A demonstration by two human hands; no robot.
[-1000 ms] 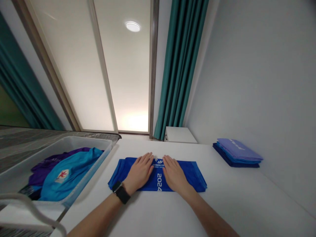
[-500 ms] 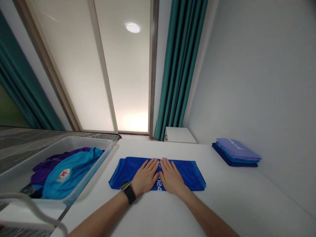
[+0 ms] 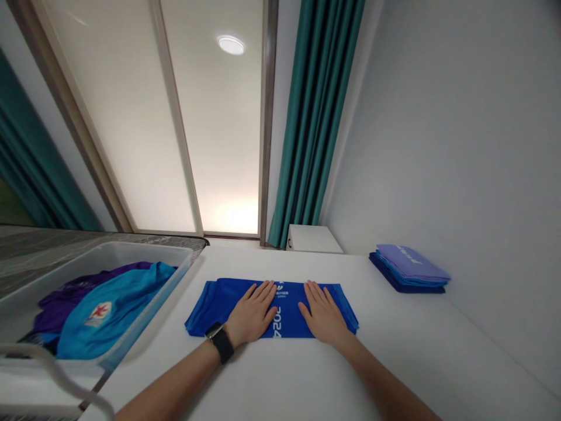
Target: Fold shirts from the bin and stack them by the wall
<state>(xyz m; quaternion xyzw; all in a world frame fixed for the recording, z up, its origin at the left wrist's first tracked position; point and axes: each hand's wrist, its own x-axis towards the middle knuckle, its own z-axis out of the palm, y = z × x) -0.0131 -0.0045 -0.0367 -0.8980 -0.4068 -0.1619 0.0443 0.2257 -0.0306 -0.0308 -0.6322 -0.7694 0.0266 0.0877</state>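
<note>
A blue garment (image 3: 289, 321), folded into a long flat strip with white print reading 2024, lies across the white table (image 3: 272, 380). My left hand (image 3: 250, 313) rests flat on it, left of the print, fingers stretched out; a black watch (image 3: 220, 342) is on that wrist. Farther right, my right hand (image 3: 323, 313) also presses flat on the fabric, fingers extended and the thumb spread toward the print. Neither hand grips the cloth. Parts of the fabric under both palms are hidden.
At the back right, by the wall, sits a stack of folded garments (image 3: 412, 266) in purple and blues. A clear plastic bin (image 3: 170, 252) on the left holds a turquoise garment (image 3: 114, 316) and a purple one (image 3: 61, 301). A pale curved tube (image 3: 56, 374) crosses the lower left.
My right hand has slid rightward over the blue garment, away from my left hand, so more of the white print shows between them. The view has shifted slightly to the right.
</note>
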